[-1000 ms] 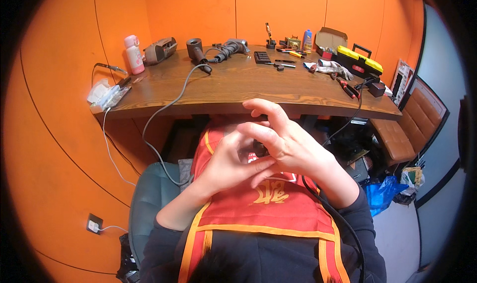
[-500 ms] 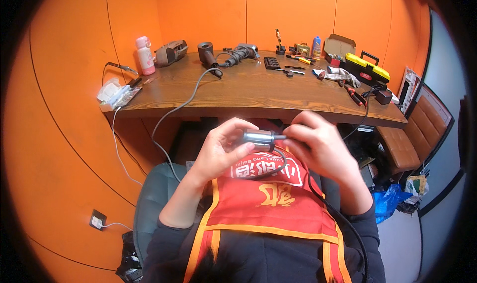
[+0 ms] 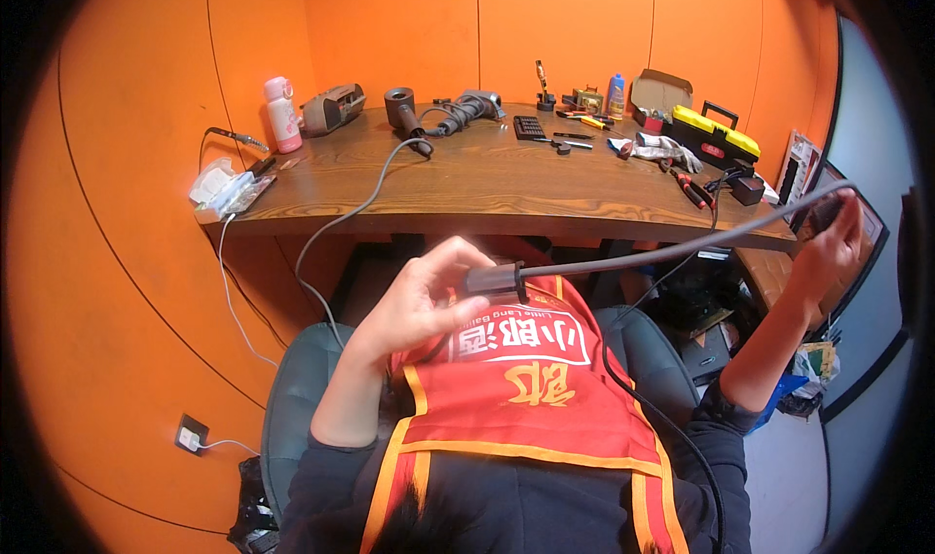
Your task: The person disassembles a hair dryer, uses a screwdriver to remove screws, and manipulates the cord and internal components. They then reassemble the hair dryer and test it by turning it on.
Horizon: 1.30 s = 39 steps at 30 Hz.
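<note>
My left hand (image 3: pixel 421 296) is closed round a short grey cylindrical casing (image 3: pixel 495 281) with a black rim, held in front of my apron. From the casing's rim a grey cable (image 3: pixel 633 260) runs up and to the right, nearly taut. Its far part is gripped by my right hand (image 3: pixel 840 238), raised at the far right with the arm stretched out. A dark piece (image 3: pixel 828 211) shows by the right fingers; I cannot make out what it is. The fingers and palm of my left hand hide part of the casing.
On the wooden table (image 3: pixel 575 189) ahead are a grey hair dryer (image 3: pixel 401 116), a pink-and-white bottle (image 3: pixel 282 116), red-handled pliers (image 3: pixel 696 192), gloves (image 3: pixel 662 150) and a yellow-topped toolbox (image 3: pixel 716 135). A soldering iron (image 3: pixel 239 137) is at left; a brown chair (image 3: pixel 769 272) stands at right.
My right hand has moved from beside the casing far out to the right, drawing the cable out straight. The cable's loop below the casing is gone. My left hand stays nearly in place.
</note>
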Each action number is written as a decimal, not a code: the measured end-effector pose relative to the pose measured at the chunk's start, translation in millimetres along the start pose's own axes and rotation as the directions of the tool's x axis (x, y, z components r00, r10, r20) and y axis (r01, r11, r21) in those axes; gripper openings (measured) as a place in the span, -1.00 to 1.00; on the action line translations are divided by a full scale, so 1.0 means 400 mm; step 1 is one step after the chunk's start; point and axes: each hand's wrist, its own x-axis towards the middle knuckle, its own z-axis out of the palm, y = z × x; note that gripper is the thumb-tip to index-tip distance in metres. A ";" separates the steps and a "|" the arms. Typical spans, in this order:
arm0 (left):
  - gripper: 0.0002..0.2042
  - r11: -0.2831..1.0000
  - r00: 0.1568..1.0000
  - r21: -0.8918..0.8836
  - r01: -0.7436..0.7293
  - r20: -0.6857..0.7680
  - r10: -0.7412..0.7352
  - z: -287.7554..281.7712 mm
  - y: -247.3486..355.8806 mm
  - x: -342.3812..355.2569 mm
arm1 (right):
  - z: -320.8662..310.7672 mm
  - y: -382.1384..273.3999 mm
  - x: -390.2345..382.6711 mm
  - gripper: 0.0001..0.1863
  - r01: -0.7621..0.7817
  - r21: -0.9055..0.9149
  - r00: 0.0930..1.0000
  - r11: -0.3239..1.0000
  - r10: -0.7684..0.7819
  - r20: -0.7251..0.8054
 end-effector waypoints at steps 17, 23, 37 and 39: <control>-0.67 0.974 0.980 0.173 -0.143 -0.114 0.164 0.009 -0.010 0.001 | 0.153 -0.152 -0.220 -0.58 0.338 -0.380 0.193 0.861 0.332 0.923; -0.64 0.954 0.952 0.124 -0.274 -0.106 0.287 0.027 0.007 -0.018 | 0.243 -0.259 -0.350 -0.75 -0.285 -0.031 -0.312 0.958 -0.062 0.948; -0.56 0.606 0.859 0.791 -0.086 -0.250 0.447 -0.042 -0.067 0.028 | 0.088 -0.242 -0.103 -0.64 -0.901 0.350 0.215 0.255 -0.436 0.874; -0.60 0.530 0.870 0.847 -0.043 -0.229 0.437 -0.054 -0.095 0.034 | 0.014 -0.227 -0.046 -0.70 -0.895 0.354 0.192 0.272 -0.482 0.855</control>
